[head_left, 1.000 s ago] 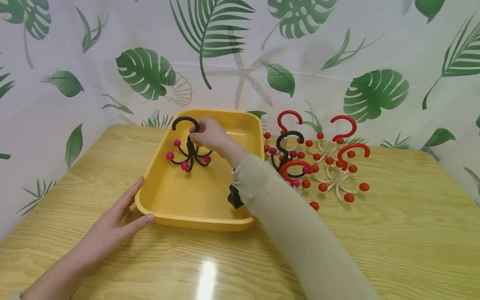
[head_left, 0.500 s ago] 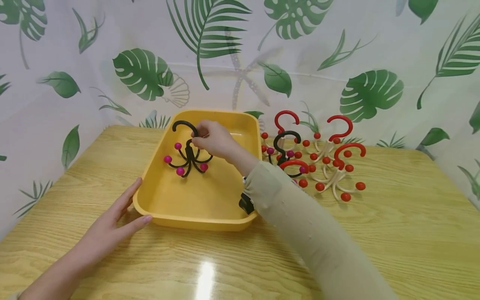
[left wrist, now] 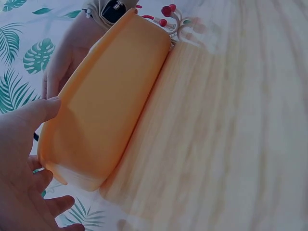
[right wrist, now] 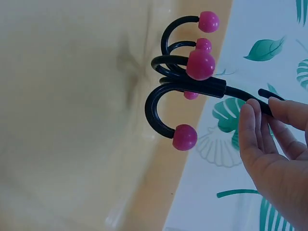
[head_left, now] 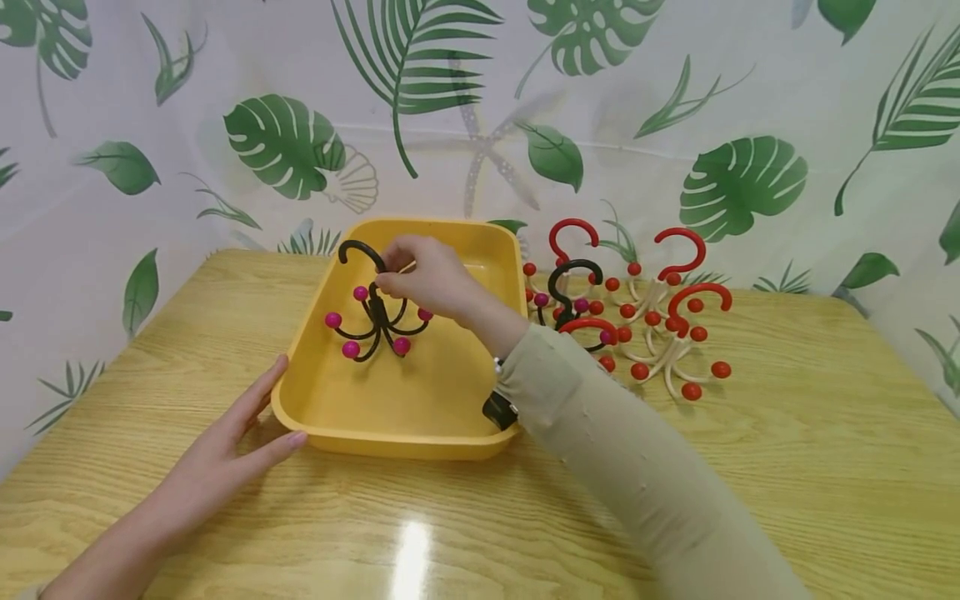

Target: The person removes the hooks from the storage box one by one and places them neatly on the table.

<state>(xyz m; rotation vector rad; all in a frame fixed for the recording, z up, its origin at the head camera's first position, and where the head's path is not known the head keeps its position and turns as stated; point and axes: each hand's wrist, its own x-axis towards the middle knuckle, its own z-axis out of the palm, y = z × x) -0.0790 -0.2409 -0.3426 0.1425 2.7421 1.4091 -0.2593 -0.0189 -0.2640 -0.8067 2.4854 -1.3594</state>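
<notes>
My right hand (head_left: 433,279) pinches a black multi-arm hook hanger (head_left: 378,313) by the base of its big curved hook. In the head view the hanger is upright over the left half of a yellow plastic tray (head_left: 405,448). Its curved arms spread outward and end in pink balls (right wrist: 200,64), seen large in the right wrist view. At the tray's near left corner, my left hand (head_left: 210,458) touches the outside with fingers and thumb extended. The left wrist view shows that thumb (left wrist: 50,107) at the rim and the other fingers loosely spread by the corner.
Right of the tray, several cream hangers (head_left: 667,358) with red hooks and red balls stand grouped on the wooden table (head_left: 810,467). Another black hanger (head_left: 570,312) with pink balls is among them, partly hidden by the right sleeve (head_left: 637,475). Leaf-printed cloth (head_left: 630,83) hangs behind.
The held hanger has turned about its stem and shifted slightly toward me, its pink balls now placed differently. My right hand moved with it. My left hand keeps its place at the tray corner.
</notes>
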